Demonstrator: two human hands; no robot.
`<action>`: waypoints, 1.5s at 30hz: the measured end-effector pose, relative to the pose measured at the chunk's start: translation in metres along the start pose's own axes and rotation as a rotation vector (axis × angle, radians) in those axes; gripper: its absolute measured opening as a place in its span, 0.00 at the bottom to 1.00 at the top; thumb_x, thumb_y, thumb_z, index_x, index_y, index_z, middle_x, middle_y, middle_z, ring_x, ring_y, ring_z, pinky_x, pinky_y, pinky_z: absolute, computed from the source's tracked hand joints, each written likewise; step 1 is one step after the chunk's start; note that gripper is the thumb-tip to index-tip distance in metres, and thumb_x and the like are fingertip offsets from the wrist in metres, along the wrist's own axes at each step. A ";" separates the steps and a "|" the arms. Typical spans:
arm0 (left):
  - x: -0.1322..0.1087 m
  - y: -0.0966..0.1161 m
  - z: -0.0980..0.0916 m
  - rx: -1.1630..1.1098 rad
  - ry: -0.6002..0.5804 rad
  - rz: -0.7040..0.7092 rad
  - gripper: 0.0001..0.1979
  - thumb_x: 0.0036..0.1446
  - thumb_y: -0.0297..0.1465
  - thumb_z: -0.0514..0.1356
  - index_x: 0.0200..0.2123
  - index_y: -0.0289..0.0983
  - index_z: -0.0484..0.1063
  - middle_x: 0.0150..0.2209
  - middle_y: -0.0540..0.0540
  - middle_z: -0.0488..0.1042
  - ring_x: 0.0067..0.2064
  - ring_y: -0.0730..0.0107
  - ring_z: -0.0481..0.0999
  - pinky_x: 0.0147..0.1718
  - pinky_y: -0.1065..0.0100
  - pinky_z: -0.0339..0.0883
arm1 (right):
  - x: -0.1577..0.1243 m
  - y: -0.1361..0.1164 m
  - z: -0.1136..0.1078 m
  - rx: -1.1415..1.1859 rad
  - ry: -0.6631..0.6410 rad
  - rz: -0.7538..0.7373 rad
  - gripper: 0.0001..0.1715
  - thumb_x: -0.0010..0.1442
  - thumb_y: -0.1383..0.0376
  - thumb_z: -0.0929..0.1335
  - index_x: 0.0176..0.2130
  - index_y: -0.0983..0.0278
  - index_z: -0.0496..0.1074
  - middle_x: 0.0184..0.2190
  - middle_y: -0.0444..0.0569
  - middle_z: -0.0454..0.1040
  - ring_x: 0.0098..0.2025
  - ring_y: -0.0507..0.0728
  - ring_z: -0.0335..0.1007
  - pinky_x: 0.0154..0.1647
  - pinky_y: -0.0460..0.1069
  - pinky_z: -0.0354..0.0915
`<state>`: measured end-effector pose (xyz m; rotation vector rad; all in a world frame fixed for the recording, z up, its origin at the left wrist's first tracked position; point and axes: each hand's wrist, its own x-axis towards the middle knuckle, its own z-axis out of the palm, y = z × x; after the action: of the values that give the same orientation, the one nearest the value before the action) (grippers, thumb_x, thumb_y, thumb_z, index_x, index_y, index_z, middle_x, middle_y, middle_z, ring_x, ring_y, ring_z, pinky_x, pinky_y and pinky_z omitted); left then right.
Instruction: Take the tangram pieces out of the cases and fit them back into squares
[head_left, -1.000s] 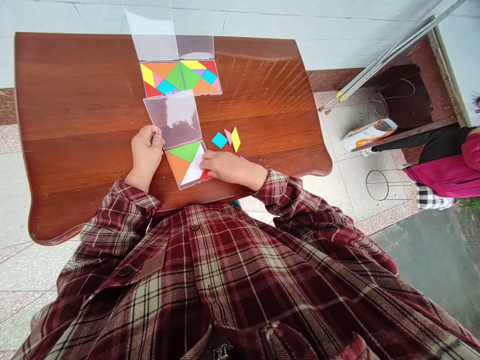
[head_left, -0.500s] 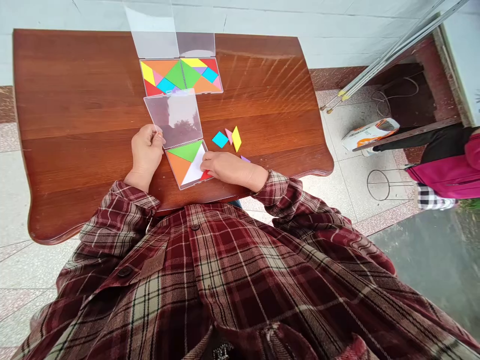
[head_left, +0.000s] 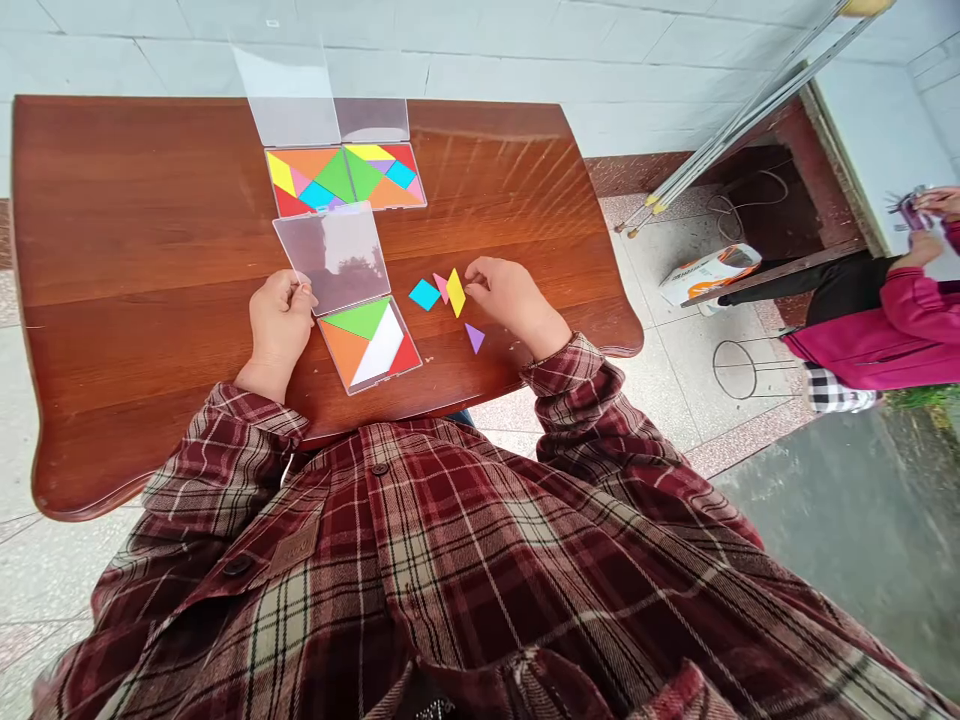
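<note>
Even daylight; glare streaks on tabletop; wide-angle edges curved.

Nothing readable; lettering on white-orange package too small.

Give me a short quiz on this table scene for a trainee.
1. True or false: the left hand holds the edge of the clear lid.
2. Which loose piece lies nearest the right hand? A: yellow parallelogram; B: blue square; C: purple triangle.
3. Fill in: ___ loose pieces lie on the table.

Key: 1 true; 2 A; 3 four.
</note>
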<state>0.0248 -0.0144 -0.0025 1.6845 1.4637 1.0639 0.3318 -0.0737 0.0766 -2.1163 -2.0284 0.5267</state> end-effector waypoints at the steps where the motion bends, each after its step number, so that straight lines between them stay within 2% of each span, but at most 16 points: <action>1: 0.000 0.000 0.000 -0.001 -0.001 -0.003 0.08 0.58 0.38 0.54 0.34 0.41 0.66 0.27 0.50 0.71 0.23 0.74 0.67 0.26 0.67 0.66 | 0.002 0.004 0.003 0.004 -0.002 0.032 0.12 0.57 0.70 0.64 0.42 0.65 0.71 0.38 0.54 0.75 0.40 0.60 0.68 0.44 0.53 0.61; 6: 0.000 0.001 -0.001 0.009 -0.005 -0.018 0.05 0.57 0.35 0.54 0.33 0.40 0.66 0.26 0.52 0.71 0.21 0.76 0.64 0.24 0.69 0.62 | 0.008 0.004 0.022 0.024 -0.021 0.100 0.19 0.58 0.62 0.68 0.48 0.67 0.68 0.41 0.56 0.74 0.41 0.60 0.69 0.44 0.53 0.63; 10: 0.000 0.003 -0.002 0.006 -0.012 -0.036 0.02 0.56 0.31 0.54 0.33 0.40 0.65 0.26 0.52 0.71 0.20 0.78 0.63 0.23 0.70 0.60 | 0.011 0.000 0.028 -0.022 -0.007 0.123 0.23 0.58 0.54 0.69 0.47 0.67 0.67 0.45 0.60 0.73 0.43 0.62 0.69 0.45 0.55 0.63; 19: 0.000 0.000 0.001 -0.001 -0.005 -0.013 0.03 0.55 0.31 0.54 0.32 0.39 0.66 0.26 0.52 0.71 0.21 0.77 0.64 0.24 0.70 0.61 | 0.014 0.013 0.033 0.067 -0.032 0.149 0.16 0.52 0.65 0.69 0.41 0.64 0.67 0.39 0.55 0.75 0.38 0.59 0.69 0.40 0.52 0.64; 27: 0.000 -0.003 0.005 -0.011 0.025 0.045 0.10 0.57 0.39 0.55 0.31 0.38 0.66 0.25 0.51 0.70 0.26 0.73 0.69 0.33 0.66 0.69 | 0.005 0.019 0.029 0.112 0.033 0.221 0.14 0.50 0.65 0.70 0.37 0.63 0.65 0.33 0.49 0.73 0.34 0.57 0.67 0.39 0.51 0.62; 37: -0.001 -0.001 0.007 -0.030 0.015 0.057 0.18 0.58 0.48 0.56 0.31 0.39 0.66 0.25 0.50 0.70 0.28 0.70 0.72 0.37 0.61 0.73 | -0.014 -0.014 0.031 0.226 -0.006 0.060 0.17 0.51 0.63 0.68 0.42 0.63 0.65 0.33 0.48 0.74 0.33 0.56 0.68 0.39 0.53 0.63; 42: -0.002 0.005 0.005 -0.011 0.005 0.039 0.16 0.58 0.47 0.56 0.31 0.40 0.66 0.25 0.49 0.71 0.26 0.70 0.71 0.33 0.61 0.72 | -0.021 -0.031 0.033 0.222 -0.030 -0.051 0.19 0.53 0.63 0.68 0.45 0.64 0.65 0.36 0.50 0.74 0.37 0.58 0.67 0.42 0.54 0.62; 45: -0.002 0.005 0.005 -0.005 0.000 0.037 0.15 0.59 0.45 0.56 0.31 0.40 0.66 0.26 0.49 0.71 0.27 0.70 0.72 0.35 0.62 0.71 | -0.024 -0.040 0.032 0.200 -0.090 -0.107 0.18 0.53 0.64 0.67 0.45 0.64 0.66 0.35 0.49 0.73 0.37 0.57 0.66 0.41 0.53 0.61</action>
<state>0.0315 -0.0171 -0.0014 1.7134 1.4338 1.0867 0.2826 -0.0990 0.0642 -1.8902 -2.0258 0.7854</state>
